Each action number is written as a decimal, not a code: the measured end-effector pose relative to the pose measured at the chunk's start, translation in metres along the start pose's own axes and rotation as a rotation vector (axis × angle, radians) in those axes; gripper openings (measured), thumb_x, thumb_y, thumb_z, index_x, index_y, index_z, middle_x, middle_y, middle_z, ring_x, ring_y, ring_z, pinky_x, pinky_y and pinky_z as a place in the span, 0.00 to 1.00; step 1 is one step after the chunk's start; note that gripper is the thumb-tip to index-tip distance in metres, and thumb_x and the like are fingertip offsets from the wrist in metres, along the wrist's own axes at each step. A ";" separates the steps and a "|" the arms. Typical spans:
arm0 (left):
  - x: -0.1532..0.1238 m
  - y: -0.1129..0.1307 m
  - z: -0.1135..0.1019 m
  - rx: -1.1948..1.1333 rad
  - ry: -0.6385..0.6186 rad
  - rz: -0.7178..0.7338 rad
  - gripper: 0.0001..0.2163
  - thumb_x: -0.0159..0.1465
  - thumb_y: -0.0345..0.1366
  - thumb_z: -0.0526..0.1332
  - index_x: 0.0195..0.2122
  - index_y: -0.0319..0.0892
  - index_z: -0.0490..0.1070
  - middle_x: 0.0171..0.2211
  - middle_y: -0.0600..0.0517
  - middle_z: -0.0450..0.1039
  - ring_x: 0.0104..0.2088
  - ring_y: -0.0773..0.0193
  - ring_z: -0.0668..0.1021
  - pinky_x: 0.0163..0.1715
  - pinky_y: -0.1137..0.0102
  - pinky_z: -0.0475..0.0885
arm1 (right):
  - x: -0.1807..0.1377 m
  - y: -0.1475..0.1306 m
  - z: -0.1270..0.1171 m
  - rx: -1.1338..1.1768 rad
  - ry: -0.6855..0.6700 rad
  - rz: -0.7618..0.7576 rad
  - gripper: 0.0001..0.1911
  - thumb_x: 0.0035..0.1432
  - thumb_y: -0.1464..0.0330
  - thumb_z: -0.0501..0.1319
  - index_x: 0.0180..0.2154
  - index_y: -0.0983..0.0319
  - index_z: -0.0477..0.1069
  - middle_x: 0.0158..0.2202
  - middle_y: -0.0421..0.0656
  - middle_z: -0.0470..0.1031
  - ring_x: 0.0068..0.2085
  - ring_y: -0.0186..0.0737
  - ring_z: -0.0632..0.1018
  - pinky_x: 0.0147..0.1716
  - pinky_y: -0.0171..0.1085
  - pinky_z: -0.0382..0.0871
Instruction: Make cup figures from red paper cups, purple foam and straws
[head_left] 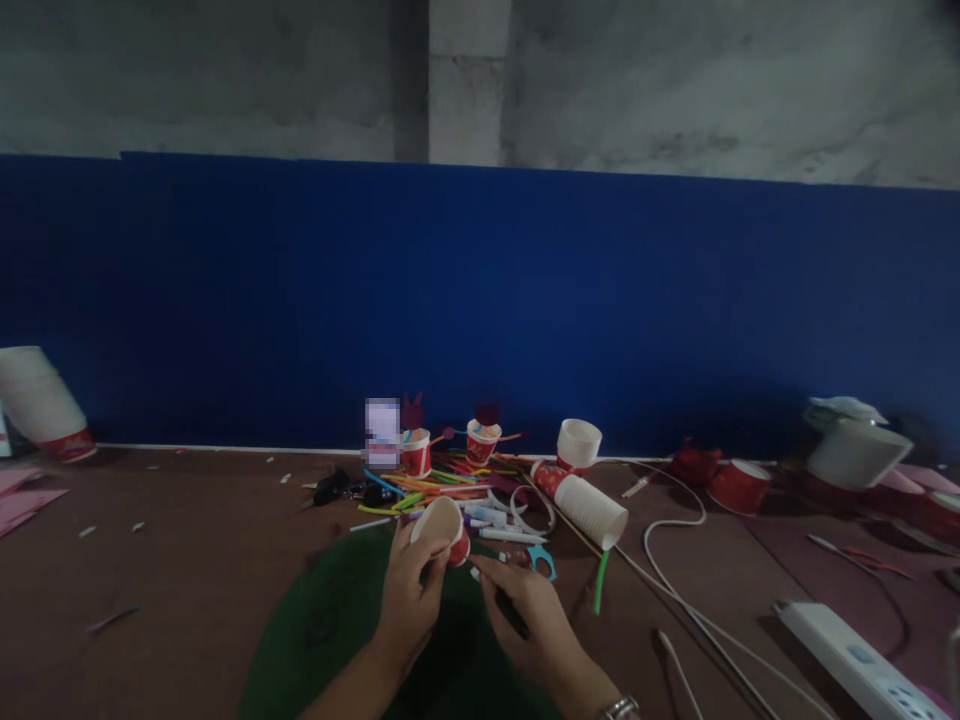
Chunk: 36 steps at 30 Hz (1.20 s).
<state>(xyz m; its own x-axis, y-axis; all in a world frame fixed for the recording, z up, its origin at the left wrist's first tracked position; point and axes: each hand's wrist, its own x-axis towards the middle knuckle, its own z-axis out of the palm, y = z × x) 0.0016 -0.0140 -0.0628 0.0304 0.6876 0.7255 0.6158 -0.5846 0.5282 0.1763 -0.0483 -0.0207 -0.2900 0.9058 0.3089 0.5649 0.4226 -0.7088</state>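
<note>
My left hand [412, 590] is closed round a small red and white paper cup [444, 528], tilted with its mouth facing up and toward me. My right hand [525, 615] grips a dark pen or marker [504, 602] whose tip points at the cup's lower side. Both hands hover over a dark green mat [330, 630] on the brown table [187, 570]. Just beyond the cup lies a heap of coloured straws [427, 485] and white markers [502, 528].
Two decorated cups [415, 452] stand behind the straws. A stack of cups [581, 500] lies on its side at right; another stack [41, 405] is far left. Blue-handled scissors [541, 560], a white cable [675, 560] and a power strip [855, 660] lie at right. A blue wall panel [480, 300] backs the table.
</note>
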 end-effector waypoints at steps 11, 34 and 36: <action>-0.002 0.005 0.000 0.044 -0.081 0.088 0.08 0.61 0.31 0.57 0.35 0.48 0.74 0.33 0.52 0.78 0.46 0.55 0.74 0.58 0.46 0.55 | 0.007 0.004 0.009 0.328 0.036 0.283 0.17 0.55 0.59 0.55 0.35 0.63 0.76 0.19 0.41 0.72 0.22 0.37 0.72 0.24 0.33 0.67; -0.010 0.005 0.003 -0.801 -0.194 -0.208 0.40 0.56 0.54 0.58 0.65 0.46 0.41 0.63 0.39 0.51 0.61 0.47 0.61 0.55 0.54 0.64 | 0.012 0.016 -0.013 1.583 -0.317 0.683 0.13 0.50 0.64 0.64 0.38 0.63 0.69 0.13 0.29 0.56 0.12 0.22 0.54 0.13 0.25 0.46; -0.011 0.007 0.006 -0.712 -0.217 -0.194 0.45 0.53 0.49 0.64 0.65 0.47 0.38 0.64 0.39 0.50 0.62 0.47 0.59 0.56 0.54 0.63 | 0.013 0.017 -0.014 1.632 -0.318 0.679 0.12 0.49 0.64 0.64 0.36 0.63 0.69 0.13 0.28 0.55 0.12 0.22 0.53 0.13 0.25 0.46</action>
<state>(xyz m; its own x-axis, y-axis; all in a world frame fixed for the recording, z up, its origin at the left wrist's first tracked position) 0.0097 -0.0227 -0.0694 0.1725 0.8322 0.5269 -0.0270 -0.5307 0.8471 0.1930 -0.0296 -0.0195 -0.5891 0.7668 -0.2550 -0.5616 -0.6154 -0.5531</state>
